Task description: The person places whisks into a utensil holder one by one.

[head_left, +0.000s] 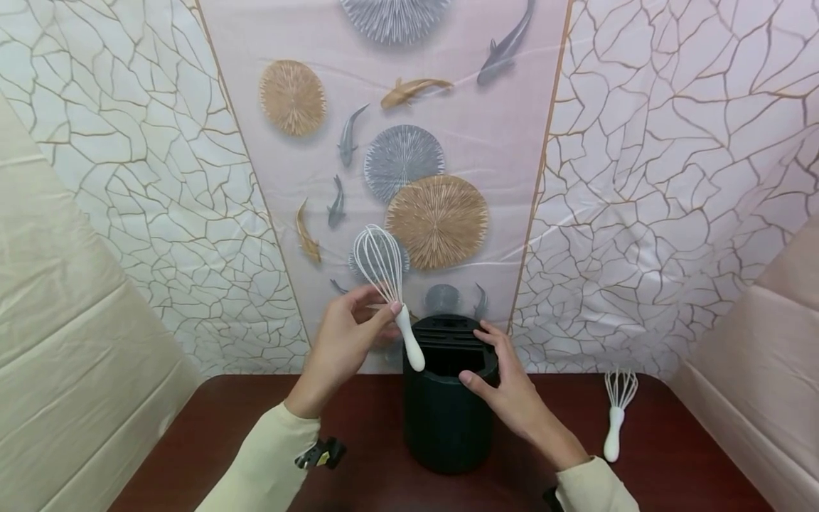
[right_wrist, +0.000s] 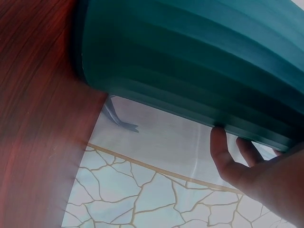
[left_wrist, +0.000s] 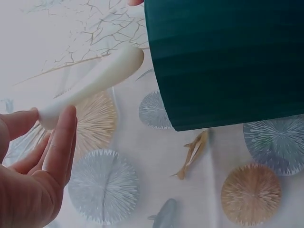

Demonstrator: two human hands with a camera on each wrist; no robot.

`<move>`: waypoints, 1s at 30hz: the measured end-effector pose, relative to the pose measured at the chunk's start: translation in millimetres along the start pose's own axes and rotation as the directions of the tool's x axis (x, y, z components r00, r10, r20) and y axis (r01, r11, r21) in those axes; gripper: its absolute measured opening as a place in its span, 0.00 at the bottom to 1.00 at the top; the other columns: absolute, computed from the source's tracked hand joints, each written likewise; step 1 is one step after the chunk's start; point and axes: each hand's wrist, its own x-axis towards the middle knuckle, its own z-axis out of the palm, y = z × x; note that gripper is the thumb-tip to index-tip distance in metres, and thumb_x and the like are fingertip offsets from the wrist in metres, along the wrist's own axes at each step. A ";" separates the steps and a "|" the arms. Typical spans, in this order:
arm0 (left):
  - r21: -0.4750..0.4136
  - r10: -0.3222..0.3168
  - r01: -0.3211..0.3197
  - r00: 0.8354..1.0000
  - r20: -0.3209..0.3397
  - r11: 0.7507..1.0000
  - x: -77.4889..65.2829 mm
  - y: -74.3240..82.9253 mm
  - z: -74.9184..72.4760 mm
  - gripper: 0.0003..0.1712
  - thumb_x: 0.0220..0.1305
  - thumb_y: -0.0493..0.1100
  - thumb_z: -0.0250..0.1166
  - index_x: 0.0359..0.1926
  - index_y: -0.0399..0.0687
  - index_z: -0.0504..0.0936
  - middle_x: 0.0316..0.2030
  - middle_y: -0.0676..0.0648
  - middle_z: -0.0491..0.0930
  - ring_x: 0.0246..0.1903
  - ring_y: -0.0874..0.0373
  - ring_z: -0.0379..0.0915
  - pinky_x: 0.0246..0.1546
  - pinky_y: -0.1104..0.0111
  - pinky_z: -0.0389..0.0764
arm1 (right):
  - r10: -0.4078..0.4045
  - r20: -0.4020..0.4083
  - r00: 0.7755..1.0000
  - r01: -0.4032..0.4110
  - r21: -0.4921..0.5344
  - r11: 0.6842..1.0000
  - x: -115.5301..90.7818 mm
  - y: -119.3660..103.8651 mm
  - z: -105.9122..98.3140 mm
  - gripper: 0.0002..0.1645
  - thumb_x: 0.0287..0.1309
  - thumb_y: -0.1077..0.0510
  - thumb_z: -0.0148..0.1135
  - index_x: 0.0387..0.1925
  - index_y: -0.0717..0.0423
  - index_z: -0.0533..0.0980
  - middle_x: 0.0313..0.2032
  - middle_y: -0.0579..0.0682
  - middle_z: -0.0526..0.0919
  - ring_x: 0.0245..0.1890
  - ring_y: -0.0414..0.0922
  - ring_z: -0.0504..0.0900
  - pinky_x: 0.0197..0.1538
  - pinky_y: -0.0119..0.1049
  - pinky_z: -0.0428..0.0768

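Whisk (head_left: 410, 338) pinched by the canister's (head_left: 448, 427) mouth

The whisk is pinched by the left hand (head_left: 345, 334), thumb against fingers, where wires meet handle. In the head view its handle end is seen across the left part of the canister's opening; whether the rim is touched cannot be told. The wires are pointed upward and slightly left, the handle down and slightly right, so the long axis is tilted. The canister's right rim is gripped by the right hand (head_left: 515, 398), thumb nearer, fingers farther. Insertion is judged to be in hand; straightening and lowering into the opening would be called for. A second whisk (head_left: 613, 427) is seen well right of the canister.
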 end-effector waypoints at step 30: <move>0.155 0.178 -0.186 0.982 0.060 0.970 13.7 -27.0 28.9 0.30 0.60 0.29 0.74 0.62 0.35 0.75 0.52 0.38 0.85 0.50 0.43 0.86 0.52 0.45 0.83 | -0.025 -0.016 1.000 0.025 0.017 1.000 0.6 0.6 0.7 0.43 0.71 0.47 0.67 0.79 0.52 0.59 0.83 0.53 0.50 0.81 0.62 0.50 0.71 0.72 0.58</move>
